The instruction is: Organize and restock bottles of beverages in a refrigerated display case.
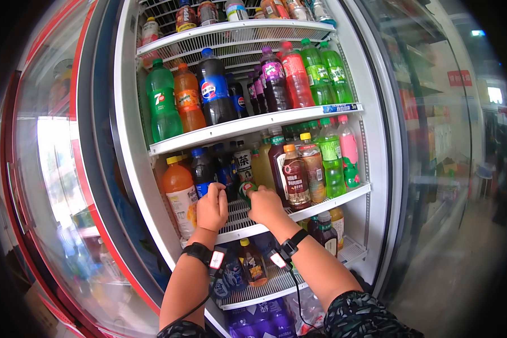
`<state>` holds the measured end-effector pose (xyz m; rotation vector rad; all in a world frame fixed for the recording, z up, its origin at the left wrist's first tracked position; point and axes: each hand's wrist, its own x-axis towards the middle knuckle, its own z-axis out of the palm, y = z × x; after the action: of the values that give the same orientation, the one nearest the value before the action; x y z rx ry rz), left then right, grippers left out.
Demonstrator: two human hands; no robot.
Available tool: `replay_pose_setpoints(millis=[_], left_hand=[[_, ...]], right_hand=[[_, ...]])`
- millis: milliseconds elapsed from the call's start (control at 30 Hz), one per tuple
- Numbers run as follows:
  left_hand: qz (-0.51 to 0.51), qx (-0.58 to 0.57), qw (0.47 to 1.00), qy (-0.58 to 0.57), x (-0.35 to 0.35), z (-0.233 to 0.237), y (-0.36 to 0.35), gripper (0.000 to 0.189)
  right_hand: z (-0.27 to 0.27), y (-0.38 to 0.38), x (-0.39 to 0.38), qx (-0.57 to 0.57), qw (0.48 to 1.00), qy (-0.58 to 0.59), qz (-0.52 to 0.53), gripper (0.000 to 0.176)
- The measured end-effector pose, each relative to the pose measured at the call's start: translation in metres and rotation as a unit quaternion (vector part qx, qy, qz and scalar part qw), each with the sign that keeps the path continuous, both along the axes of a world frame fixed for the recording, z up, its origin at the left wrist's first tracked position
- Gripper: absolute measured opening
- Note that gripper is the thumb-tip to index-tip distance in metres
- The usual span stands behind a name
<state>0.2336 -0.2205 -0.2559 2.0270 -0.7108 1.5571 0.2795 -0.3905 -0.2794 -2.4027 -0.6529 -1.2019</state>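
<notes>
My right hand (266, 207) is closed on a small green bottle (247, 190), tilted with its end toward me, on the middle shelf of a drinks fridge; much of the bottle is hidden by the fingers. To its left, my left hand (211, 208) has its fingers bent and pressed together in front of a dark cola bottle (201, 166) with a blue cap. What those fingers hold, if anything, is hidden. An orange juice bottle (180, 194) stands left of that hand. Right of my right hand is a brown drink bottle (296, 177).
Above runs a shelf edge (253, 128) carrying large soda bottles. Below are a shelf with a yellow-capped bottle (252, 262) and purple packs (262, 319). The fridge's side frame (143, 186) bounds the left; cables hang from both wrist straps.
</notes>
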Motion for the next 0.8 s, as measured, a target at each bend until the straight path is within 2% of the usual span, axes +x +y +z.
replay_pose_setpoints(millis=[600,800], left_hand=[[0.007,-0.003,1.0,0.017,-0.0004,0.0004,-0.0004,0.01],[0.003,-0.001,1.0,0.015,-0.0009,0.001,-0.0008,0.01]], right_hand=[[0.0035,-0.0016,-0.0067,0.004,1.0,0.024,-0.008,0.04],[0.0016,0.0009,-0.0047,0.037,0.999,0.019,-0.012,0.04]])
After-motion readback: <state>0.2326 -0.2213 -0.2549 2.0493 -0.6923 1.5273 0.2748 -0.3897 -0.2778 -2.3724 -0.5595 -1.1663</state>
